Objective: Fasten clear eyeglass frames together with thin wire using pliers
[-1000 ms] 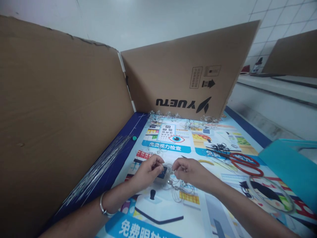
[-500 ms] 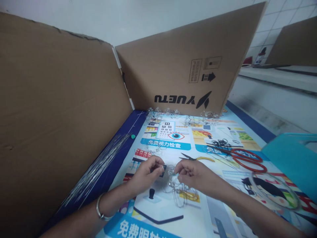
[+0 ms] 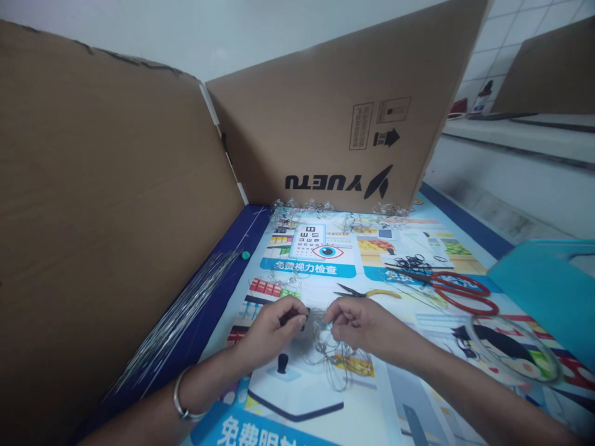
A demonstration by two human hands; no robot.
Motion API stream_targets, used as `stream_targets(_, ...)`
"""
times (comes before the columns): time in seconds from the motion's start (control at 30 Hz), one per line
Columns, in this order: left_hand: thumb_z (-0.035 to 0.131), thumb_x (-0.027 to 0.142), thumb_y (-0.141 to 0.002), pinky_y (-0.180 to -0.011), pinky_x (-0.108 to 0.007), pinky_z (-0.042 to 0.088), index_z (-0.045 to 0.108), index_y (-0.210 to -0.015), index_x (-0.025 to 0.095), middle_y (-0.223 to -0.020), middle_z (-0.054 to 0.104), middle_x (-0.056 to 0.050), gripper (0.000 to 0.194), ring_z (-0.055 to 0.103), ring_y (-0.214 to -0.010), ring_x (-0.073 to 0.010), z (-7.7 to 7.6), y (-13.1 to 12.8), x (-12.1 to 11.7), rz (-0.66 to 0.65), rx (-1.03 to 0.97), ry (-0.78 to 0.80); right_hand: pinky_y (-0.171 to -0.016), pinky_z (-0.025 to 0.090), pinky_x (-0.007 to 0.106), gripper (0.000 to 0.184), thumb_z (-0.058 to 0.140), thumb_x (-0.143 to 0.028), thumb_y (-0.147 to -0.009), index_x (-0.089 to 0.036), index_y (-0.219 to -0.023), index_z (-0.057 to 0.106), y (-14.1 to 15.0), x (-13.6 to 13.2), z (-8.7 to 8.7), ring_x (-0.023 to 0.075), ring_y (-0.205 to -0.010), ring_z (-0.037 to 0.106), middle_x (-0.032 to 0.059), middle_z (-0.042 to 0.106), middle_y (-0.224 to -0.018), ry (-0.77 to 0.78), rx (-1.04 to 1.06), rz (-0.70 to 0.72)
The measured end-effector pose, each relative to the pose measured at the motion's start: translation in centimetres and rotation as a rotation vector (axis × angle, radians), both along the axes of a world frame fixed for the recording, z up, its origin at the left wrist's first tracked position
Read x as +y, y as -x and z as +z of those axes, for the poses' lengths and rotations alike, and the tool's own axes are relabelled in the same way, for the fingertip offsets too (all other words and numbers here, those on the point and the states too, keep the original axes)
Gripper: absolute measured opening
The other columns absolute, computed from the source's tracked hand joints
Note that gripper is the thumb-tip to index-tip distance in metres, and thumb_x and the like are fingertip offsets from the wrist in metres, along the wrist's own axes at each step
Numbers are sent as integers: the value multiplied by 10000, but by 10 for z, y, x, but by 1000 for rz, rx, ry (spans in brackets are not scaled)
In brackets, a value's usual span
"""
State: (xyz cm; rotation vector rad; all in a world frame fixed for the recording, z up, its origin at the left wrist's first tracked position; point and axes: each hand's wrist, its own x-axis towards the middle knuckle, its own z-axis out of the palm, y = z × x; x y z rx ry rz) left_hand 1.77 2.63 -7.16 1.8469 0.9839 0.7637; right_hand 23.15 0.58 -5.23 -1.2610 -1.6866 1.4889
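Note:
My left hand (image 3: 272,325), a metal bangle on its wrist, has its fingers pinched round a small dark object at its fingertips. Close to its right, my right hand (image 3: 357,325) pinches a strand of the thin wire tangle (image 3: 332,362) that lies on the printed poster mat (image 3: 325,396) just below both hands. The two hands nearly meet fingertip to fingertip. What the dark object is I cannot make out.
Cardboard walls stand at the left (image 3: 102,204) and back (image 3: 334,124). A bundle of straight wires (image 3: 181,316) lies along the left wall. Yellow-handled pliers (image 3: 367,292), red-handled scissors (image 3: 458,292), black rubber bands (image 3: 413,263), a clear ring (image 3: 514,350) and a teal box (image 3: 543,291) lie to the right.
The view has tilted a little, bringing the pliers out from behind my right hand. Both hands stay pinched together over the wire tangle, barely shifted.

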Motion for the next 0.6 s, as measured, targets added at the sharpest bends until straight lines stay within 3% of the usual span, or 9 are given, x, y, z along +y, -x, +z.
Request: stream_targets(0.6,480,152,-828,-598,-210,388,549,-855,158,-714,527,12,75,479,-648,-106,-3,0,0,0,33,-73,-470,338,199,74,548,-194,-729,-174,-792,580,0,0,-2,80,-509,427,-39,511,-587,-31,0,-29)
